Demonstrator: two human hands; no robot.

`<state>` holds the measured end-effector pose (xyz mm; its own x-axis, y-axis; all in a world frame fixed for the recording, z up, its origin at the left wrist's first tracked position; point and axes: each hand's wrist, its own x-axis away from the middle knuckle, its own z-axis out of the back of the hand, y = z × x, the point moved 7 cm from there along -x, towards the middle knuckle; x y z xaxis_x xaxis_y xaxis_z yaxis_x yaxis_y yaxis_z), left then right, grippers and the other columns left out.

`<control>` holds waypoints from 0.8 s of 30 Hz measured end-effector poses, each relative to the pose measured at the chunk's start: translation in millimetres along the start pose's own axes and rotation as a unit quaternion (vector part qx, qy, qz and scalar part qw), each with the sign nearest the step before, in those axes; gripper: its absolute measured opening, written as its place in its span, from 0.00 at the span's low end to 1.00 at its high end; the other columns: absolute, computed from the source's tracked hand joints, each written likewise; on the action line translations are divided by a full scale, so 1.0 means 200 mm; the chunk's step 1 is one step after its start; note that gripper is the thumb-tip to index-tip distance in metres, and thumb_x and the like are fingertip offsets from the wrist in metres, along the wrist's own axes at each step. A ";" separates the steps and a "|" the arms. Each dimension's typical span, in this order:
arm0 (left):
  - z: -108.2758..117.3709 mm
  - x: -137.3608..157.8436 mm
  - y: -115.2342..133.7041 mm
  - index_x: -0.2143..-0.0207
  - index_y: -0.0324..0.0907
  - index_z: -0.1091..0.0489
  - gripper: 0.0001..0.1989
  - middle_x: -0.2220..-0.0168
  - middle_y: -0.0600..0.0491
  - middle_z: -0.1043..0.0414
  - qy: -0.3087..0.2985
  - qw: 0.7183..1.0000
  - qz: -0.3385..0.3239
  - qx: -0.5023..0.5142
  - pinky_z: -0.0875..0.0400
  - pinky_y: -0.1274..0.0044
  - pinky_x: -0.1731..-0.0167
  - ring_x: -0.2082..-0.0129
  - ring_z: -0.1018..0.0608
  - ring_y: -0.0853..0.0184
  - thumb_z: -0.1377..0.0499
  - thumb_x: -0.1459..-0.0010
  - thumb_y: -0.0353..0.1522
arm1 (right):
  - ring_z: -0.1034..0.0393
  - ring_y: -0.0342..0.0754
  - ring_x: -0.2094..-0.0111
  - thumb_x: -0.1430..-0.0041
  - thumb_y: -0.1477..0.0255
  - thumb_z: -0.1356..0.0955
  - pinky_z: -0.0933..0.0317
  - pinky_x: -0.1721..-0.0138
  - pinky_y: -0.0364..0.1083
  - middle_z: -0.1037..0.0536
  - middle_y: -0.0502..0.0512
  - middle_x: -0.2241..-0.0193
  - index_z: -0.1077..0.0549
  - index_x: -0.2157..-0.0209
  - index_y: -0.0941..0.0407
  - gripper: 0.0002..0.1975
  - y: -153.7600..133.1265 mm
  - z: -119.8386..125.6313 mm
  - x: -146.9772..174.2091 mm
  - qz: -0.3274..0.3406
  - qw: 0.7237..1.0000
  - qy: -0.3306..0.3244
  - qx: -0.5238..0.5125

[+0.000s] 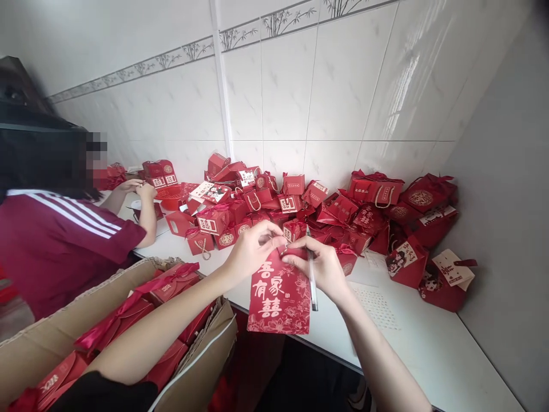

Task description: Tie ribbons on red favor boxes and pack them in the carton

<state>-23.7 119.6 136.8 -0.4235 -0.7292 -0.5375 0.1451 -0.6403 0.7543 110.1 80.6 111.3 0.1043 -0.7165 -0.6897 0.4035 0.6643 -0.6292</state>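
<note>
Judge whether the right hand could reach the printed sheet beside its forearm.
Likely yes: the printed sheet lies nearby with its visible part uncovered, though the right hand holds a pen and red packet.

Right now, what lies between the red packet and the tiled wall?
The head view shows the left hand and right hand at the red packet's top, then heaped red boxes on the white table, before the tiled wall.

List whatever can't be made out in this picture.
In the head view:
Red packet: part of its top, covered by the left hand and right hand.
Paper sheet: writing too small to read.
Carton: cut off by the left and bottom edges; contents partly behind the left forearm.
</note>
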 end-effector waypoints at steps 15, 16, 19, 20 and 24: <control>-0.01 0.03 0.05 0.58 0.43 0.26 0.20 0.56 0.50 0.27 -0.066 0.995 0.047 0.053 0.30 0.68 0.53 0.55 0.26 0.59 0.43 0.54 0.22 | 0.31 0.46 0.70 0.37 0.66 0.35 0.38 0.67 0.43 0.26 0.51 0.69 0.30 0.66 0.54 0.08 -0.08 -0.03 0.01 0.077 0.995 -0.001 0.056; -0.01 0.03 0.05 0.59 0.43 0.26 0.20 0.57 0.50 0.27 -0.066 0.995 0.048 0.052 0.29 0.68 0.53 0.55 0.26 0.59 0.43 0.55 0.22 | 0.31 0.46 0.70 0.37 0.66 0.36 0.38 0.67 0.43 0.26 0.52 0.69 0.30 0.66 0.54 0.08 -0.07 -0.03 0.01 0.068 0.996 0.002 0.052; -0.01 0.04 0.07 0.58 0.43 0.26 0.19 0.58 0.50 0.27 -0.079 0.997 0.020 0.010 0.28 0.69 0.55 0.57 0.26 0.61 0.46 0.52 0.22 | 0.31 0.47 0.71 0.38 0.66 0.35 0.37 0.67 0.43 0.26 0.52 0.70 0.31 0.65 0.55 0.07 -0.03 -0.03 0.02 0.037 0.998 0.039 0.031; -0.01 0.05 0.08 0.57 0.43 0.27 0.20 0.57 0.49 0.28 -0.090 0.996 0.005 -0.009 0.28 0.70 0.55 0.56 0.26 0.62 0.47 0.51 0.22 | 0.31 0.46 0.71 0.39 0.65 0.35 0.37 0.68 0.42 0.26 0.51 0.70 0.31 0.66 0.55 0.07 -0.01 -0.04 0.02 0.031 0.998 0.050 0.023; 0.04 0.11 0.09 0.49 0.42 0.37 0.23 0.51 0.46 0.31 -0.076 0.995 -0.021 -0.055 0.31 0.70 0.52 0.51 0.28 0.62 0.47 0.49 0.24 | 0.31 0.46 0.73 0.41 0.65 0.34 0.37 0.73 0.40 0.27 0.50 0.74 0.31 0.71 0.54 0.08 0.02 -0.05 0.03 0.045 0.996 0.079 -0.001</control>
<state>-36.3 94.2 142.0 -0.5610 -0.6616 -0.4976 0.2181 -0.6980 0.6820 102.0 81.2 101.6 -0.0042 -0.6120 -0.7909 0.3978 0.7246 -0.5628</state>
